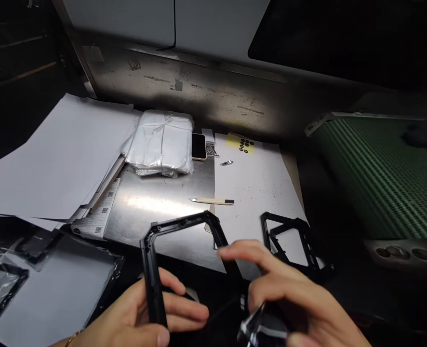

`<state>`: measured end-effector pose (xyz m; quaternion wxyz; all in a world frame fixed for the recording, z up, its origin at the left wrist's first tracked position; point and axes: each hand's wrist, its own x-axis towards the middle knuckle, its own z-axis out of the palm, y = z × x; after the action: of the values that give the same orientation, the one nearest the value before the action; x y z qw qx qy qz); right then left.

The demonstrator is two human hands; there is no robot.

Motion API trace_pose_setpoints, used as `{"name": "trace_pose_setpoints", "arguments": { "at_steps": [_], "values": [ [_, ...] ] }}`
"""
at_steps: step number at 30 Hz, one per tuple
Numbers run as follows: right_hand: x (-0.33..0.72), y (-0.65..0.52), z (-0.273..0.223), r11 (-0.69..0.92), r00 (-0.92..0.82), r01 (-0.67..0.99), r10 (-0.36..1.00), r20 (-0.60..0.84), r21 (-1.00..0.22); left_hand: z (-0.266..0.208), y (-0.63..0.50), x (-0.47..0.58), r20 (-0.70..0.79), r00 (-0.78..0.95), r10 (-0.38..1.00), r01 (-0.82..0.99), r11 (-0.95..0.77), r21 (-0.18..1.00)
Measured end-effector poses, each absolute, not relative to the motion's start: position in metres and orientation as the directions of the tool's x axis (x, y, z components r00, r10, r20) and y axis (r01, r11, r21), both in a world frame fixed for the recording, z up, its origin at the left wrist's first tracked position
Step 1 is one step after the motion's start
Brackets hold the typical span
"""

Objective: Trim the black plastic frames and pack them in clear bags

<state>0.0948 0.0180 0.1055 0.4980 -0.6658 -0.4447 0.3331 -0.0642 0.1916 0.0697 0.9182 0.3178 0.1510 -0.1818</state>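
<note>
My left hand (137, 315) is closed round the left side of a black plastic frame (184, 223) with angled corners, raised above the near edge of the bench. My right hand (289, 289) is at the frame's right side, its index fingertip against that bar. Under its curled fingers is a shiny dark thing (262, 330) with bright highlights; its kind is unclear. Beyond the frame lies a craft knife (213, 201) with a cream handle. More black frames (289, 241) rest overlapping on white paper to the right.
A tied bundle of clear plastic bags (163, 144) lies beside a phone (199, 146). Stacked white sheets (50, 164) stand at left, above a bagged black frame (6, 294). A loose blade (227, 163) and yellow label sheet (240, 143) lie on white paper. A green belt (376, 178) runs at right.
</note>
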Motion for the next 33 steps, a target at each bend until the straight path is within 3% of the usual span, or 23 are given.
{"name": "trace_pose_setpoints", "arguments": {
  "at_steps": [2,3,5,7,9,11,15,20,23,27,30,33],
  "values": [
    [0.094,0.014,0.083,-0.115,0.64,-0.041,0.76,-0.114,-0.993,0.06,0.187,-0.061,-0.319,0.945,-0.076,0.263,0.757,0.598],
    [0.091,0.016,0.071,-0.084,0.673,-0.202,0.712,-0.2,-0.976,0.056,0.184,-0.059,-0.276,0.961,0.005,0.182,0.74,0.648],
    [0.084,0.024,0.051,0.0,0.624,-0.456,0.713,-0.32,-0.89,0.049,0.177,-0.052,-0.203,0.972,0.121,0.073,0.663,0.745],
    [0.081,0.033,0.039,0.052,0.602,-0.545,0.719,-0.348,-0.837,0.046,0.172,-0.046,-0.149,0.983,0.109,0.059,0.577,0.815],
    [0.086,0.035,0.035,0.074,0.655,-0.479,0.693,-0.301,-0.875,0.045,0.171,-0.044,-0.132,0.99,-0.046,0.136,0.524,0.841],
    [0.099,0.029,0.038,0.045,0.669,-0.356,0.71,-0.221,-0.933,0.043,0.175,-0.046,-0.21,0.961,-0.182,0.276,0.537,0.797],
    [0.128,0.015,0.058,-0.131,0.454,-0.085,0.877,-0.155,-0.988,0.039,0.193,-0.051,-0.369,0.895,-0.253,0.424,0.74,0.522],
    [0.139,0.021,0.074,-0.252,0.249,0.311,0.952,-0.177,-0.917,0.046,0.209,-0.048,-0.184,0.862,-0.472,0.5,0.734,0.459],
    [0.133,0.023,0.078,-0.235,0.364,0.344,0.926,-0.101,-0.909,0.056,0.206,-0.051,-0.209,0.872,-0.442,0.486,0.732,0.478],
    [0.108,0.021,0.087,-0.213,0.649,0.455,0.744,0.157,-0.865,0.068,0.198,-0.065,-0.3,0.908,-0.292,0.412,0.75,0.518],
    [0.084,0.024,0.095,-0.209,0.506,0.668,0.831,0.23,-0.714,0.075,0.193,-0.07,-0.348,0.903,-0.251,0.418,0.695,0.585],
    [0.065,0.032,0.095,-0.136,0.344,0.808,0.898,0.273,-0.573,0.083,0.189,-0.064,-0.3,0.922,-0.243,0.385,0.653,0.652]
  ]
}}
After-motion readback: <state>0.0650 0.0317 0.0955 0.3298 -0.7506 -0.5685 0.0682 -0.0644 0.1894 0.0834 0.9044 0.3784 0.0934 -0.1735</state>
